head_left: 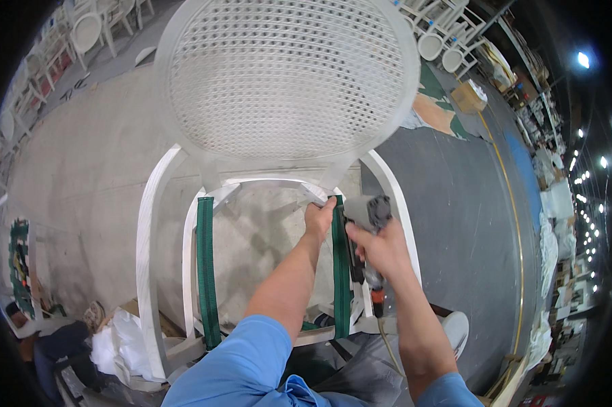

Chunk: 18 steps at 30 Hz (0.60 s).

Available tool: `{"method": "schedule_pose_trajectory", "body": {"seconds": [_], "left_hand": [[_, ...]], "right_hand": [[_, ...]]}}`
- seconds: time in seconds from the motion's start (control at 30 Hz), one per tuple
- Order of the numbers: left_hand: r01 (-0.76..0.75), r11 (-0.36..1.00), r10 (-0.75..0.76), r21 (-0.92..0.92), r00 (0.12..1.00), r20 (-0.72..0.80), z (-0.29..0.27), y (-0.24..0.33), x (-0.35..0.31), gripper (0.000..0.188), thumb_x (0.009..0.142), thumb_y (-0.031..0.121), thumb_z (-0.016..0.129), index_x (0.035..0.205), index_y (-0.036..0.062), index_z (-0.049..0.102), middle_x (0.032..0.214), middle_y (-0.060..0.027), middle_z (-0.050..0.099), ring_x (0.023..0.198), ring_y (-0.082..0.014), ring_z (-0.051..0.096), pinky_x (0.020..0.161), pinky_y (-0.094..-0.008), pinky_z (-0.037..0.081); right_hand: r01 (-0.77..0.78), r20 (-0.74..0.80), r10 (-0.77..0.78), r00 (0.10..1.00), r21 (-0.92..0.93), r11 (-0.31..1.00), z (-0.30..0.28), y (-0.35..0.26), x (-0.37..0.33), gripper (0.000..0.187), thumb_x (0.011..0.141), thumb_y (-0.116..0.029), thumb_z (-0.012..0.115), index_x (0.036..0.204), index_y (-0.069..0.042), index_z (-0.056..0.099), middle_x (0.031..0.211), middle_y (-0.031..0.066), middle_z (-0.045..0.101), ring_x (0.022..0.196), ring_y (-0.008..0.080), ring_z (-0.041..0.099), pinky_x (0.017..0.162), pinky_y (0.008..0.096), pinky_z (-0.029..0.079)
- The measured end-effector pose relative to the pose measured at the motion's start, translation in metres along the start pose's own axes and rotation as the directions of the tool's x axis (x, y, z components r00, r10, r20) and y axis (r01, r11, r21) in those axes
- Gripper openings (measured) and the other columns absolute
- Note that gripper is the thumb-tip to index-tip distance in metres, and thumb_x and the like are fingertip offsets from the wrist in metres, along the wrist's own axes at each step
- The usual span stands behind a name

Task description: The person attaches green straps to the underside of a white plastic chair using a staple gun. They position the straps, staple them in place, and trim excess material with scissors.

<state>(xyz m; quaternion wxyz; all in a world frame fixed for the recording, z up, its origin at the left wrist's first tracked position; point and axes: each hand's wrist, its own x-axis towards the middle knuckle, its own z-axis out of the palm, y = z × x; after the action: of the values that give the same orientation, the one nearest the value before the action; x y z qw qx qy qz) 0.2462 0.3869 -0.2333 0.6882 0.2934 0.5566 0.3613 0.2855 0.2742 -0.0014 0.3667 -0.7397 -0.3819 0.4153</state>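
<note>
L hand (318, 218) pinches far end of green webbing strap (340, 271) onto white chair frame's (151, 224) back rail. R hand (382, 249), just right of it, fist-closed on pneumatic stapler (364, 224). Webbing prob soft, stretchy; grip near end, keep taut.

One white chair frame (279, 102) with a round woven cane back fills the middle of the view. Two green webbing straps cross its open seat, one on the left (207, 271) and one on the right (340, 271). Two bare hands, left (318, 220) and right (380, 247), are at the right strap. One pneumatic staple gun (368, 214). Several more white chairs (88, 30) stand far behind; their number cannot be told.
</note>
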Motion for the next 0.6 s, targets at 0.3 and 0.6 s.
{"method": "schedule_pose_trajectory", "body": {"seconds": [0.3,0.6], "left_hand": [[-0.008,0.997,0.017,0.082,0.993,-0.115,0.000,0.000,-0.004,0.062,0.083,0.043,0.082,0.110,-0.0099,0.063,0.108,-0.0229,0.072,0.098,-0.0299,0.070,0.086,-0.0369,0.054],[-0.066,0.992,0.080,0.105,0.988,-0.134,-0.007,-0.002,0.000,0.067,0.082,0.047,0.083,0.108,-0.0107,0.061,0.102,-0.0240,0.071,0.093,-0.0333,0.070,0.082,-0.0406,0.054]], "right_hand": [[-0.158,-0.179,0.138,0.974,-0.104,0.982,0.027,0.041,0.104,0.023,0.088,-0.014,0.077,0.102,-0.001,0.065,0.083,0.0071,0.068,0.052,0.0150,0.058,0.044,0.0306,0.045],[-0.205,-0.137,0.195,0.971,-0.061,0.977,0.023,0.050,0.112,0.027,0.086,-0.021,0.079,0.102,-0.002,0.068,0.085,0.0075,0.069,0.054,0.0174,0.059,0.046,0.0340,0.046]]}}
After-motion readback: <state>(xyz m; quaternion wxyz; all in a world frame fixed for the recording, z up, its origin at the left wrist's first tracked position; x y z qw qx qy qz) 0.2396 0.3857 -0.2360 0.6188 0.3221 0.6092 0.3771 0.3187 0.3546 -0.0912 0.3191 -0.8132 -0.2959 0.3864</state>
